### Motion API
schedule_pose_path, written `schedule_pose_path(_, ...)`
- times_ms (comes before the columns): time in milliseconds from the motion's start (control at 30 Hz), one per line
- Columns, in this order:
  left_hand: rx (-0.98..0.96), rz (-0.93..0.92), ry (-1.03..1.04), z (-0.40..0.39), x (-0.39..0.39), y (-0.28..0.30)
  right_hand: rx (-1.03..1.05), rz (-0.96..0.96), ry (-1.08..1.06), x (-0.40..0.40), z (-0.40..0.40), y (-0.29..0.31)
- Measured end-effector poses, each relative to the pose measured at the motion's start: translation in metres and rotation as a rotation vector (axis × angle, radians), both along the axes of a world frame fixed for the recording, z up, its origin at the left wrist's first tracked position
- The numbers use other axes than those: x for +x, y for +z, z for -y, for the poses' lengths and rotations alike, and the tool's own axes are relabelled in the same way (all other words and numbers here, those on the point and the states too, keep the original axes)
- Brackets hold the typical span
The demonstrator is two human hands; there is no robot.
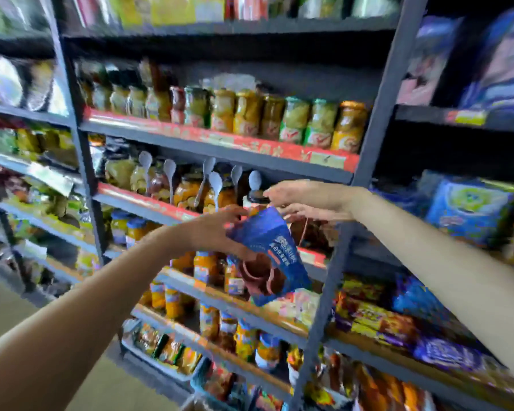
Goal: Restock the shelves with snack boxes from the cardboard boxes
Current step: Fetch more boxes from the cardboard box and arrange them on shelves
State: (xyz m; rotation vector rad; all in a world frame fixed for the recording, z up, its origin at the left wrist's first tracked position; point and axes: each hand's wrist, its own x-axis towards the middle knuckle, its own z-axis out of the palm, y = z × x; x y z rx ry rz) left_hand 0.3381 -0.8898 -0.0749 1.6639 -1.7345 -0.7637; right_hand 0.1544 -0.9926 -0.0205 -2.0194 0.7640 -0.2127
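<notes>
A blue snack box (269,256) with brown round biscuits printed on it hangs tilted in front of the dark metal shelves (220,146). My left hand (217,229) grips its left edge. My right hand (303,200) reaches in from the right with fingers stretched, touching the box's top corner near a jar lid. The frame is blurred by motion. No cardboard box is clearly in view.
Glass jars of preserved fruit (247,114) fill the shelf at head height, and jars with plastic spoons (190,188) stand just behind the hands. A grey upright post (365,161) divides this bay from blue snack packs (469,209) on the right.
</notes>
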Motion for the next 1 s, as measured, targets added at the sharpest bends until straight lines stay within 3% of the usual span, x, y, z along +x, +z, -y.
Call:
schedule_pose_path(167, -0.457, 0.146, -0.094, 0.010, -0.061, 0.078, -0.166, 0.145, -0.186, -0.085, -0.041, 0.060)
schedule_pose_path(367, -1.087, 0.813, -0.008, 0.014, -0.197, 0.138, -0.053, 0.279, -0.506, -0.193, -0.074, 0.127)
schedule_pose_path(467, -1.433, 0.868, -0.003, 0.016, -0.269, 0.154, 0.011, 0.396, -0.592, -0.258, -0.080, 0.148)
schedule_pose_path(533, -1.543, 0.906, 0.003, 0.021, -0.314, 0.162, 0.017, 0.470, -0.639, -0.301, -0.081, 0.157)
schedule_pose_path(667, -1.511, 0.771, -0.173, 0.038, -0.400, 0.182, -0.027, 0.575, -0.745, -0.390, -0.069, 0.171)
schedule_pose_path(767, -1.336, 0.405, -0.371, 0.044, -0.452, 0.199, -0.145, 0.744, -0.811, -0.452, -0.060, 0.190)
schedule_pose_path(833, -1.197, 0.146, -0.271, 0.054, -0.474, 0.209, -0.191, 0.861, -0.778, -0.485, -0.056, 0.201)
schedule_pose_path(900, -0.925, -0.203, -0.191, 0.058, -0.487, 0.218, -0.253, 0.880, -0.723, -0.508, -0.055, 0.205)
schedule_pose_path(967, -0.563, -0.537, -0.341, 0.055, -0.496, 0.223, -0.292, 0.873, -0.679, -0.523, -0.055, 0.205)
schedule_pose_path(1000, -0.418, -0.617, -0.430, 0.055, -0.500, 0.224, -0.297, 0.887, -0.658, -0.529, -0.055, 0.205)
